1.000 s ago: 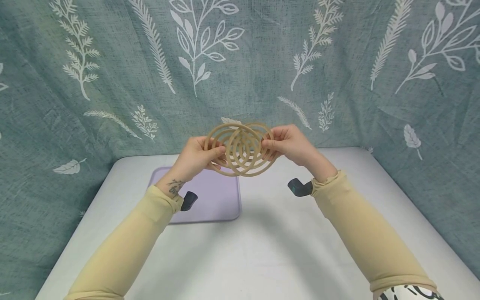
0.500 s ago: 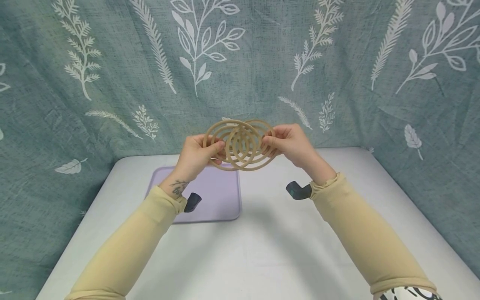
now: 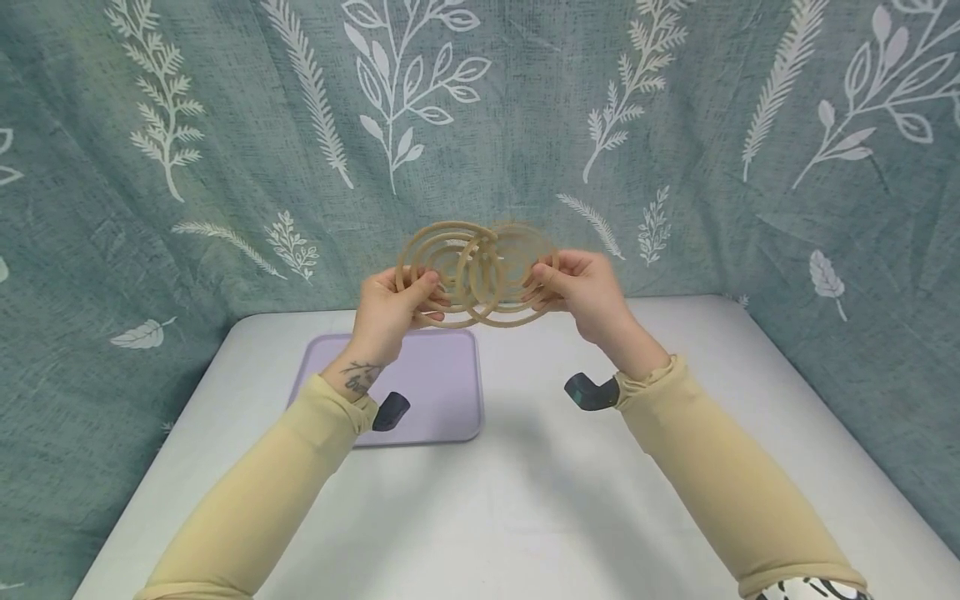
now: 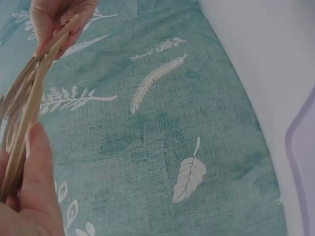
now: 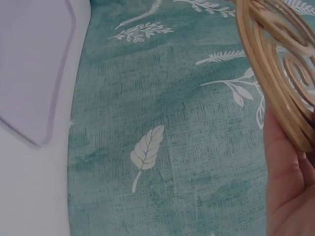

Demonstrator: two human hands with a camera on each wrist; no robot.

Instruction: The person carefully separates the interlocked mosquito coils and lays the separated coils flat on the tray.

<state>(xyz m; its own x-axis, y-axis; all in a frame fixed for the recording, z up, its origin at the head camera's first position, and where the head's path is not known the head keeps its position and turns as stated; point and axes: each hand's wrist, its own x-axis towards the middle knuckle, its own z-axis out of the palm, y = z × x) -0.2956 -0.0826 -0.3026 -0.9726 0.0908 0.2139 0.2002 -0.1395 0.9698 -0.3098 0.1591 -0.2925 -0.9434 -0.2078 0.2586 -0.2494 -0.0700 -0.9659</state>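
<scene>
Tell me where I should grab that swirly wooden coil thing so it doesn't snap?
Probably best by the thick outer rim of the spiral coils, coming in from the two sides, as the left hand and right hand do. The coils are flat and thin with open gaps, so pinching the edge between thumb and fingers looks safer than the slender inner turns.

Table (image 3: 570,517): we see a white top, running back to the cloth.
Tray (image 3: 442,392): lilac, flat, rounded corners, lying on the table's left half near the back edge.
Backdrop (image 3: 225,125): teal cloth with white leaf and fern prints, hanging behind and wrapping both sides.
</scene>
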